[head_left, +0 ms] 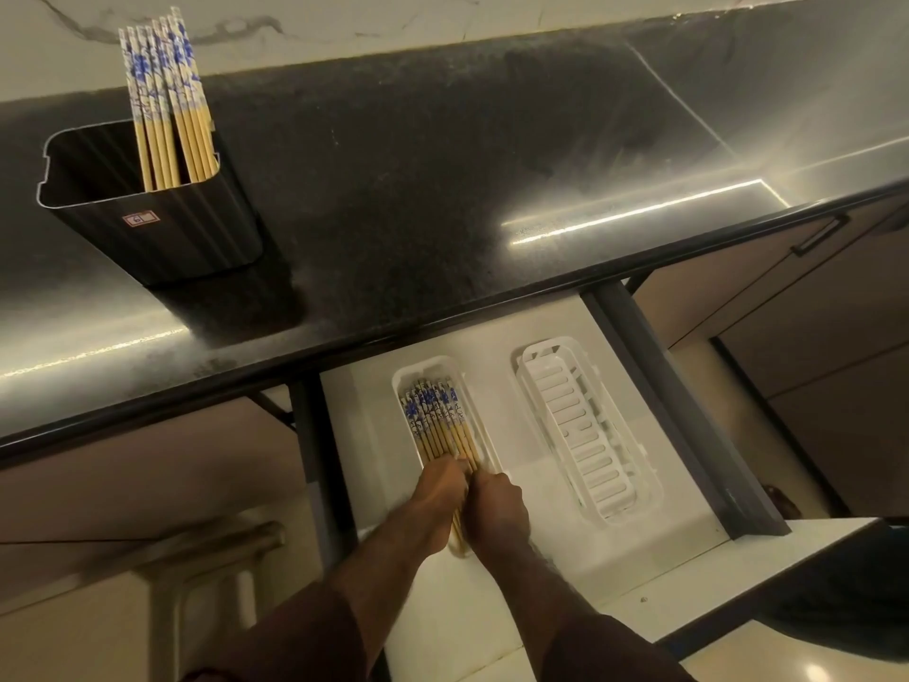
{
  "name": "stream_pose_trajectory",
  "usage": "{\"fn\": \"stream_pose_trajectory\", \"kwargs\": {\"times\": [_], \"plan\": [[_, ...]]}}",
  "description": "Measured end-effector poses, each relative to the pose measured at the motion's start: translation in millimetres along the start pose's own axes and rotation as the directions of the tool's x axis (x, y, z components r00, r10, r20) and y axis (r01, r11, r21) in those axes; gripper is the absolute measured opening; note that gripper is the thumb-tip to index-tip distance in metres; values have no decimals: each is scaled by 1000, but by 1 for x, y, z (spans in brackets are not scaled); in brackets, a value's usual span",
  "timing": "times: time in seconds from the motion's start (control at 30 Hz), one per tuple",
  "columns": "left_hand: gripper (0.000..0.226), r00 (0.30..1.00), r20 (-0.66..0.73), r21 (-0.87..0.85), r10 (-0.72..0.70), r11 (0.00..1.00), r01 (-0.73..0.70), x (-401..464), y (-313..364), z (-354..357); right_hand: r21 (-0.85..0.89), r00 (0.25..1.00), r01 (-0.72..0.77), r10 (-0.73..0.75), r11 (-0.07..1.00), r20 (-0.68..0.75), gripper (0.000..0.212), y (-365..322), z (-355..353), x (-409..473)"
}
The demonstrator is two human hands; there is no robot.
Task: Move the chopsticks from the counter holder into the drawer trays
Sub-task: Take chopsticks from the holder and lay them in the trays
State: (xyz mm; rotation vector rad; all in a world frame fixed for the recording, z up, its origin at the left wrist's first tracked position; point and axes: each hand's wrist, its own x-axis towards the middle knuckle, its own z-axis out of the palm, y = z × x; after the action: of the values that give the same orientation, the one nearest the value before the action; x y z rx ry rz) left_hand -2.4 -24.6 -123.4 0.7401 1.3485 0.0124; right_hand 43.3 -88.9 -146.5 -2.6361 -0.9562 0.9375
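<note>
My left hand [438, 489]: down in the open drawer [654, 499], fingers bent onto the near part of a bundle of chopsticks [438, 418], touching them from the left. Whether the fingers wrap the bundle I cannot tell.

My right hand [494, 504]: just beside the left, knuckles up, fingers curled against the same bundle from the right. The plain wooden ends show in the narrow gap between my two hands.

Bundle: lies lengthwise in the left tray [401, 381], blue-and-white patterned ends pointing away from me, toward the tabletop edge.

Left tray: white, long, rounded corners, sitting on the white drawer floor.

Right tray [585, 435]: white, same shape, near the left tray but apart from it, a slotted insert inside; holds no chopsticks.

Drawer: pulled out below the tabletop [442, 189], dark side rails.

Tabletop: dark speckled stone, glossy, with bright streaks of reflected light.

Holder [162, 228]: dark ribbed container, upper left on the tabletop, a small label on its near face.

Remaining chopsticks [165, 100]: standing in the holder's far right corner, patterned ends up, leaning slightly.

Wall [344, 17]: pale marble behind the tabletop.
</note>
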Motion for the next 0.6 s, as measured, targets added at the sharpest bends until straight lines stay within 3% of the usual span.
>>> {"fn": "stream_pose_trajectory", "kwargs": {"times": [0.27, 0.4, 0.6], "plan": [[51, 1000, 31, 53, -4, 999, 2, 0, -3, 3, 89, 996, -68, 72, 994, -47, 27, -2, 9, -3], [58, 997, 70, 93, -32, 995, 26, -2, -6, 3, 110, 997, 3, 5, 994, -74, 35, -4, 17, -10], [61, 998, 63, 80, -30, 997, 25, -5, -7, 5, 74, 998, 32, -28, 997, -49, 29, 2, 16, -15]]}}
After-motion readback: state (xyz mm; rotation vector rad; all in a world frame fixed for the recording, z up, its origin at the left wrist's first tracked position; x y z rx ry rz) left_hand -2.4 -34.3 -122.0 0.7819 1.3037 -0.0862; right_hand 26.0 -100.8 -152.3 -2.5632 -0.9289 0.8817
